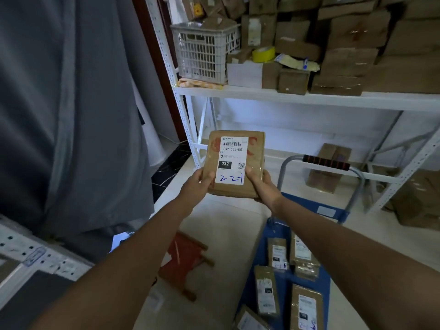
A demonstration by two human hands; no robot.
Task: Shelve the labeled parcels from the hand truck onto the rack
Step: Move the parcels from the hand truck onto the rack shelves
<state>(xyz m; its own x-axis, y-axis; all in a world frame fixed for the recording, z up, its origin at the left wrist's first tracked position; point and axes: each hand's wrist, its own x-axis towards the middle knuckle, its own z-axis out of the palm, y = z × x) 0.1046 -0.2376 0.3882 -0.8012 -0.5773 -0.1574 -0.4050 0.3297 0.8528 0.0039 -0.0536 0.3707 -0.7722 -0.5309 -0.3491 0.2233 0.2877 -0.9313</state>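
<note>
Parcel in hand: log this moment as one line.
phase: reading label | parcel: held by left hand and right hand | label: 2-2-1 | cart: more parcels

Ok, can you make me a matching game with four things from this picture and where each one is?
Things:
1. parcel marked 2-2-1
2. yellow tape roll
3. red stool
4. white basket

Places:
A. on the floor, left of the blue hand truck
B. held up in both hands
C. at the left end of the rack shelf
D. on the boxes on the shelf

Pairs: 1-B, 2-D, 3-A, 4-C
</note>
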